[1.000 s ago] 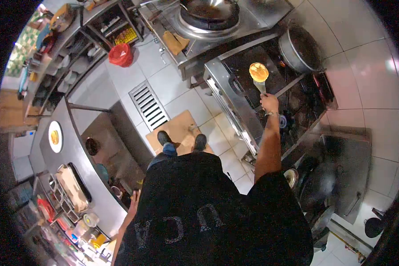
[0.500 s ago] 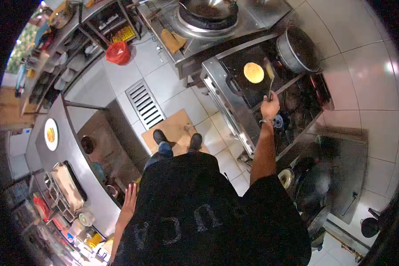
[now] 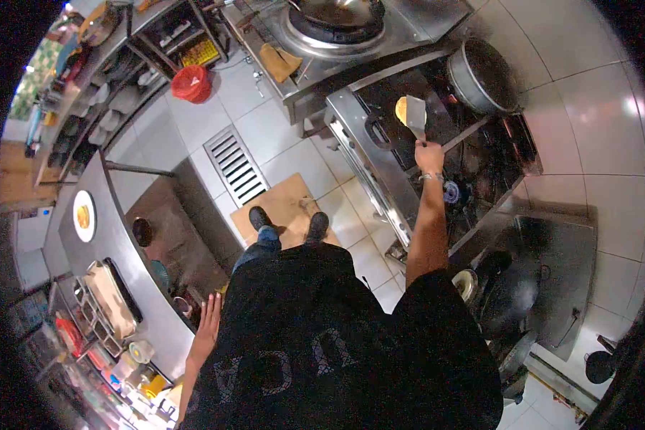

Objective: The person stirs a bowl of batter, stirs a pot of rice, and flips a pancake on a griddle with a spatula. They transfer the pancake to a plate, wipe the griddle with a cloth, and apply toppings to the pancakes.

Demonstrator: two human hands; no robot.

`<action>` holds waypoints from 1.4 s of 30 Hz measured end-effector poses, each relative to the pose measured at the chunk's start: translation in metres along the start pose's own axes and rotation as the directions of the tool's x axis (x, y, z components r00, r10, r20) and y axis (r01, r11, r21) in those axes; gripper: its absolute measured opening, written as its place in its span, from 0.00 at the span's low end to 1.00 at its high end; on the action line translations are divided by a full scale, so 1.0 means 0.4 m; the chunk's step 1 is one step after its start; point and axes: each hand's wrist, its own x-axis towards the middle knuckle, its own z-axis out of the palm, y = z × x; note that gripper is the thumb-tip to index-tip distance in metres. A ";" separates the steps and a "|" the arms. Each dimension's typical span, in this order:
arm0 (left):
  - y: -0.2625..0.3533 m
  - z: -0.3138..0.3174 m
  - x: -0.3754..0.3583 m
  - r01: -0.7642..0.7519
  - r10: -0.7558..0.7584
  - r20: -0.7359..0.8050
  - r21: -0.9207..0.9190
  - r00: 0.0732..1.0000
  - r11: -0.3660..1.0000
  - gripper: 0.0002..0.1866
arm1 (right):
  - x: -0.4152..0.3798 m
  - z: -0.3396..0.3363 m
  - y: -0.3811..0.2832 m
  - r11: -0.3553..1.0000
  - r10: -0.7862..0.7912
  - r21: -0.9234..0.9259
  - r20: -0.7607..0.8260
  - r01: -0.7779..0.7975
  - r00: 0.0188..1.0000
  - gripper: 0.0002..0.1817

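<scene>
My right hand [image 3: 430, 155] grips the handle of a metal spatula [image 3: 416, 112] over a black griddle [image 3: 401, 123] on the steel stove. The spatula blade lies flat on top of a round golden flatbread [image 3: 401, 110] and covers most of it. My left hand [image 3: 209, 324] hangs at my side with its fingers apart, close to the edge of the steel counter [image 3: 132, 269], and holds nothing.
A dark pot [image 3: 480, 75] stands behind the griddle and a wok [image 3: 337, 13] on the far burner. A white plate with a flatbread [image 3: 84, 215] sits on the counter to my left. A floor drain grate [image 3: 238, 165] and a red basket [image 3: 191, 84] are ahead.
The flatbread, lifted on the spatula a second ago, dropped onto the griddle. The spatula then swung from beside the bread to press flat on top of it. My left hand rose slightly.
</scene>
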 end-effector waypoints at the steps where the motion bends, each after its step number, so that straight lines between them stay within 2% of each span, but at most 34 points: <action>1: 0.001 -0.001 -0.001 0.001 -0.001 -0.005 -0.015 1.000 1.000 0.30 | 0.000 -0.009 -0.009 1.000 -0.016 0.004 -0.042 0.016 0.999 0.21; 2: 0.002 -0.003 -0.002 0.001 -0.001 -0.010 -0.029 1.000 1.000 0.30 | -0.005 -0.015 -0.019 1.000 -0.016 0.004 -0.042 0.016 0.999 0.21; 4: 0.005 -0.007 -0.001 0.007 -0.007 -0.003 -0.180 1.000 0.984 0.30 | -0.017 -0.027 -0.041 0.998 -0.032 0.053 -0.090 0.037 0.995 0.19; 5: 0.006 -0.007 -0.002 0.009 -0.009 0.000 -0.230 1.000 0.973 0.30 | 0.017 0.014 -0.002 0.998 -0.046 -0.041 0.020 0.047 0.999 0.16; 8: 0.015 0.020 0.004 0.013 -0.015 -0.043 -0.050 0.999 0.999 0.29 | 0.004 0.018 -0.008 0.999 -0.052 -0.012 -0.024 0.052 0.998 0.16; 11: 0.026 0.042 0.009 0.040 -0.052 -0.120 -0.098 0.991 0.994 0.29 | -0.008 0.031 -0.010 0.997 -0.072 -0.022 -0.045 0.071 0.996 0.16; 12: 0.010 0.022 0.009 0.028 -0.032 -0.109 -0.037 0.994 0.999 0.29 | -0.015 0.027 -0.015 0.997 -0.076 -0.030 -0.048 0.075 0.996 0.16; 14: 0.006 0.019 0.014 0.013 -0.010 -0.101 0.027 0.995 1.000 0.29 | -0.046 -0.044 -0.060 0.999 -0.029 0.023 0.081 0.027 0.996 0.20; 15: 0.017 0.033 0.016 0.044 -0.050 -0.137 -0.049 0.989 0.998 0.28 | -0.061 -0.077 -0.065 0.999 -0.050 -0.013 0.061 0.051 0.997 0.21; 16: 0.016 0.033 0.017 0.059 -0.072 -0.153 -0.087 0.986 0.994 0.28 | -0.062 -0.074 -0.035 0.998 -0.001 -0.061 -0.016 0.000 1.000 0.21; 17: 0.016 0.033 0.019 0.073 -0.094 -0.169 -0.126 0.981 0.989 0.28 | -0.060 -0.077 0.017 0.995 -0.051 -0.081 -0.003 0.051 0.999 0.21; 19: 0.004 0.006 0.018 0.098 -0.062 -0.170 0.208 0.984 0.973 0.28 | -0.069 -0.101 0.145 0.967 -0.168 -0.184 0.063 0.177 0.984 0.21; 20: 0.001 0.005 0.015 0.095 -0.060 -0.169 0.208 0.984 0.974 0.28 | -0.082 -0.114 0.183 0.951 -0.197 -0.224 0.092 0.213 0.976 0.22; 21: -0.002 0.007 0.013 0.064 -0.028 -0.116 0.316 0.993 0.947 0.28 | -0.097 -0.136 0.208 0.932 -0.226 -0.262 0.120 0.250 0.967 0.22; 23: -0.005 0.015 0.017 0.030 -0.003 -0.065 0.421 0.998 0.906 0.28 | -0.105 -0.145 0.229 0.949 -0.141 -0.235 0.284 0.211 0.949 0.26; 24: -0.002 0.022 0.021 0.059 -0.016 -0.122 0.361 0.992 0.931 0.28 | -0.109 -0.152 0.217 0.954 -0.113 -0.228 0.335 0.196 0.935 0.28; 26: -0.007 0.021 0.027 0.081 -0.028 -0.178 0.299 0.984 0.951 0.28 | -0.128 -0.168 0.134 0.983 -0.096 -0.120 0.323 0.141 0.942 0.25; 27: -0.017 0.013 0.028 0.050 -0.005 -0.162 0.276 0.987 0.960 0.29 | -0.099 -0.117 0.151 0.990 0.034 0.111 0.411 -0.087 0.911 0.22; 29: -0.023 0.011 0.027 0.015 0.023 -0.145 0.256 0.989 0.966 0.29 | -0.063 -0.060 0.112 0.830 0.174 0.398 0.480 -0.390 0.860 0.15; 31: -0.022 0.025 0.033 0.050 -0.006 -0.192 0.223 0.981 0.974 0.30 | -0.033 -0.001 0.063 0.680 0.226 0.561 0.452 -0.472 0.863 0.10; 34: -0.024 0.025 0.037 0.046 -0.003 -0.186 0.229 0.983 0.972 0.30 | -0.018 0.026 0.046 0.567 0.187 0.671 0.460 -0.478 0.868 0.12; 35: -0.026 0.023 0.038 0.042 -0.001 -0.181 0.225 0.984 0.974 0.30 | -0.022 0.029 0.048 0.576 0.232 0.700 0.356 -0.423 0.905 0.12; 37: -0.025 0.017 0.036 0.036 0.002 -0.174 0.214 0.985 0.976 0.30 | -0.052 0.019 0.045 0.590 0.271 0.718 0.255 -0.369 0.928 0.13; 38: -0.024 0.014 0.032 0.031 0.005 -0.169 0.210 0.986 0.977 0.30 | -0.072 0.005 0.047 0.812 0.213 0.571 -0.094 -0.123 0.972 0.14; 40: -0.023 0.008 0.031 0.030 0.004 -0.166 0.198 0.986 0.980 0.30 | -0.074 0.021 0.083 0.949 0.052 0.304 -0.407 0.081 0.912 0.17; 41: -0.025 0.008 0.031 0.029 0.004 -0.165 0.198 0.986 0.980 0.30 | -0.059 0.061 0.140 0.914 0.004 0.370 -0.416 0.165 0.909 0.19; 42: -0.025 0.006 0.032 0.027 0.005 -0.166 0.193 0.986 0.981 0.30 | -0.067 0.044 0.133 0.934 0.012 0.334 -0.386 0.127 0.922 0.20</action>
